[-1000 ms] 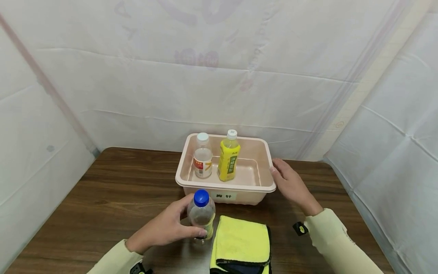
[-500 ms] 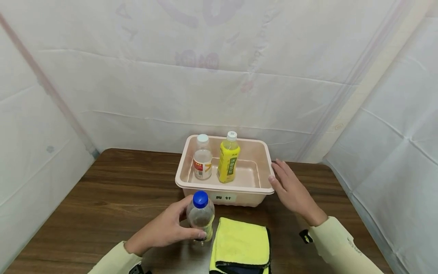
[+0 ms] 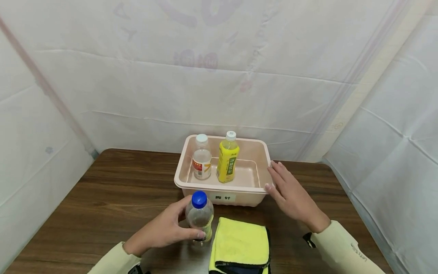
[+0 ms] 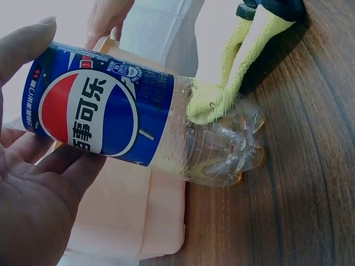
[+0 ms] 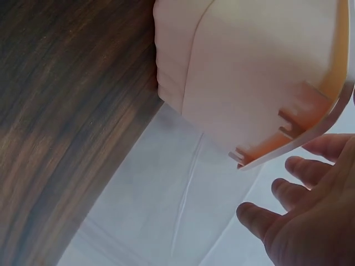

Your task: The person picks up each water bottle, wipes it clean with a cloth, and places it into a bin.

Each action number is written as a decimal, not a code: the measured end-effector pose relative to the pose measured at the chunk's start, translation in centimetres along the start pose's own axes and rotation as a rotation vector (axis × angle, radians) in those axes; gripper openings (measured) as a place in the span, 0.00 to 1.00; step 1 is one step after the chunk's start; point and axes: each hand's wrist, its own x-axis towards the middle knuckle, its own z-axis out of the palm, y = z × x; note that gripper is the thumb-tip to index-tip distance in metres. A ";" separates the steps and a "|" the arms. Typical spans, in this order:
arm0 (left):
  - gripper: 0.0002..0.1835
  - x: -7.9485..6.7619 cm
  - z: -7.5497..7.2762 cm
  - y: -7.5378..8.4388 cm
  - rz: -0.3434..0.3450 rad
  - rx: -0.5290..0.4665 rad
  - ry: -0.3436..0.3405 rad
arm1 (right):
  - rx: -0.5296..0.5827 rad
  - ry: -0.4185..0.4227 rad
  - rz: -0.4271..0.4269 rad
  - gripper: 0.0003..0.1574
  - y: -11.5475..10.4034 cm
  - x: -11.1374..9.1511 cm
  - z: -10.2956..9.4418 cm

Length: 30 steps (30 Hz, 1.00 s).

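My left hand [image 3: 165, 227] grips a clear plastic Pepsi bottle [image 3: 199, 214] with a blue cap, upright in front of the bin. Its blue label [image 4: 100, 102] shows between thumb and fingers in the left wrist view; I cannot tell if the base touches the table. My right hand [image 3: 294, 195] is at the right side of the pale pink plastic bin [image 3: 249, 197], fingers fairly straight, near or against the rim. Inside the bin stand a clear bottle with a white cap [image 3: 202, 161] and a yellow-labelled drink bottle [image 3: 227, 161].
A folded yellow towel [image 3: 242, 241] with dark edging lies right of the Pepsi bottle, in front of the bin. Behind the dark wood table [image 3: 126, 182] hangs a white sheet [image 3: 147, 91], which also closes off both sides.
My right hand has shifted slightly toward me along the bin's right rim, its fingers straighter. The left hand and Pepsi bottle have barely moved.
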 end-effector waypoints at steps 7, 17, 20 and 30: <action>0.34 0.0 0.0 0.0 -0.002 -0.004 0.000 | -0.084 0.015 -0.077 0.41 -0.7 -0.6 -0.1; 0.35 0.0 0.1 0.1 -0.015 -0.011 0.000 | -0.125 0.001 -0.122 0.43 -1.6 -1.4 -0.1; 0.34 0.0 0.1 0.1 -0.004 -0.012 0.000 | -0.130 0.003 -0.144 0.44 -2.0 -1.7 -0.1; 0.34 0.0 0.2 -0.1 -0.005 0.005 0.016 | -0.166 0.020 -0.202 0.41 -3.0 -2.3 0.0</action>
